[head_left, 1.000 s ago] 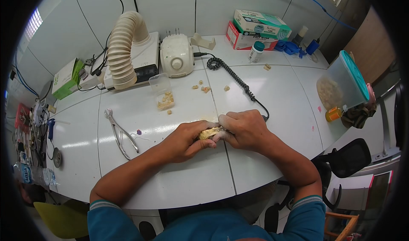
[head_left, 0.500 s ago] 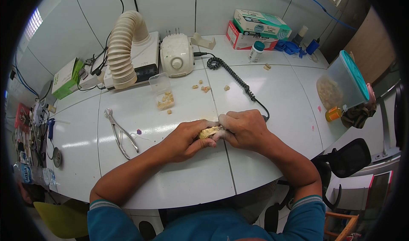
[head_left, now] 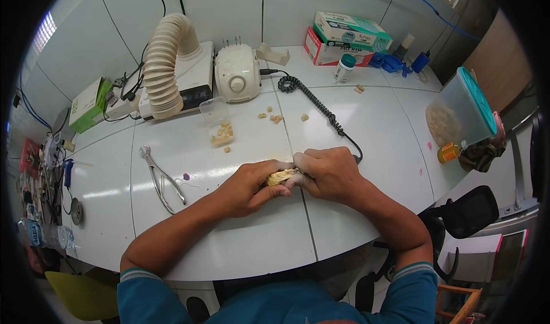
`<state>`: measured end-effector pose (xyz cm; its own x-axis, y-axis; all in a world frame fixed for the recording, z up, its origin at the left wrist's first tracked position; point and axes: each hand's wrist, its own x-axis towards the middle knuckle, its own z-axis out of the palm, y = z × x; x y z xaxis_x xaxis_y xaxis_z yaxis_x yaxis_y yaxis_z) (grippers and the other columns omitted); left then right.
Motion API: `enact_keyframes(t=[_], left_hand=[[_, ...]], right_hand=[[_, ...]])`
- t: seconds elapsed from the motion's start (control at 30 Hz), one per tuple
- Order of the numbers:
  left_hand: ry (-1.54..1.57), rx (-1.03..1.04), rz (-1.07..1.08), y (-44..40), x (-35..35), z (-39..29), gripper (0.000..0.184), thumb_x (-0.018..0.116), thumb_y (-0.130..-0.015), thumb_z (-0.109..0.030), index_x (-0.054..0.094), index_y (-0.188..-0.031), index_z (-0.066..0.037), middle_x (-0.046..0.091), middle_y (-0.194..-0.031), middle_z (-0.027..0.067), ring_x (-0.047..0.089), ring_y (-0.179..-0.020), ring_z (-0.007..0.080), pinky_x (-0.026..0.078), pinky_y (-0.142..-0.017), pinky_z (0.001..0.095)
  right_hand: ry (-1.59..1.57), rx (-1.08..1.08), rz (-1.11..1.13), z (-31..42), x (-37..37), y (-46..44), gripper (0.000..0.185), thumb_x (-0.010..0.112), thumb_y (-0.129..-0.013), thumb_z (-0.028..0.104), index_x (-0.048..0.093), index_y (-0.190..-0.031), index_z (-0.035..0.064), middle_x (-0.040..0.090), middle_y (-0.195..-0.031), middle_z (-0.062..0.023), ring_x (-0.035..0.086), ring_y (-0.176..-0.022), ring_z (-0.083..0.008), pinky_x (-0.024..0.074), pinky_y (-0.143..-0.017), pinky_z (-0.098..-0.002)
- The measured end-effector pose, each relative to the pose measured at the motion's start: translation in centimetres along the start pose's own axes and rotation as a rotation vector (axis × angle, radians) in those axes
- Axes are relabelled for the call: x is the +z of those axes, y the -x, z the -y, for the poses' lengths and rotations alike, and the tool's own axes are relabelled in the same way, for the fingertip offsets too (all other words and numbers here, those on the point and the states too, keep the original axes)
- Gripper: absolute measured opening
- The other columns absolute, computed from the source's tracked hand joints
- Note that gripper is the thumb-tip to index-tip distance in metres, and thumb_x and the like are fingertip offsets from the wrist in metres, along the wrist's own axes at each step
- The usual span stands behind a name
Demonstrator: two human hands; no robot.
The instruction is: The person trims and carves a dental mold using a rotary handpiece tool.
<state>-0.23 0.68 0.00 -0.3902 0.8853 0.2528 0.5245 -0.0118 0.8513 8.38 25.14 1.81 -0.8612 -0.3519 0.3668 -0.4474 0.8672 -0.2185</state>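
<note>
Between my two hands is a pale yellow, lumpy piece [head_left: 279,177], partly covered by fingers. My left hand [head_left: 255,188] is closed round its left side, thumb below it. My right hand [head_left: 326,174], whitish with dust on thumb and fingertips, pinches its right end. A black coiled cord [head_left: 312,102] runs from the white control unit [head_left: 237,75] to beside my right hand. Metal pliers [head_left: 162,178] lie left of my left hand. Beyond my hands, a clear open box [head_left: 221,132] holds small yellowish pieces, and several similar pieces [head_left: 276,119] lie loose on the table.
A ribbed white hose [head_left: 162,66] arches over a white machine at the back left. Glove and mask boxes [head_left: 349,35] and a green-capped bottle [head_left: 344,68] stand at the back. A teal-lidded container [head_left: 461,109] and a small orange bottle [head_left: 450,153] are at the right.
</note>
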Motion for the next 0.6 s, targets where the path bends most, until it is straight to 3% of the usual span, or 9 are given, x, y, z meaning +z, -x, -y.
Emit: enact_keyframes(t=[0.6], left_hand=[[-0.006,0.006,-0.001,-0.06,-0.01,-0.05,0.041,0.077,-0.104,-0.028,0.067,-0.136,-0.003,0.074,-0.103,0.0115,0.072,-0.088,0.025,0.056,-0.084,0.0369]], right_hand=[[-0.006,0.012,0.011,0.14,-0.21,-0.05,0.043,0.079,-0.094,0.054,0.069,-0.09,0.012,0.065,-0.071,-0.0057,0.065,-0.057,-0.0297,0.0462,-0.051,-0.0434]])
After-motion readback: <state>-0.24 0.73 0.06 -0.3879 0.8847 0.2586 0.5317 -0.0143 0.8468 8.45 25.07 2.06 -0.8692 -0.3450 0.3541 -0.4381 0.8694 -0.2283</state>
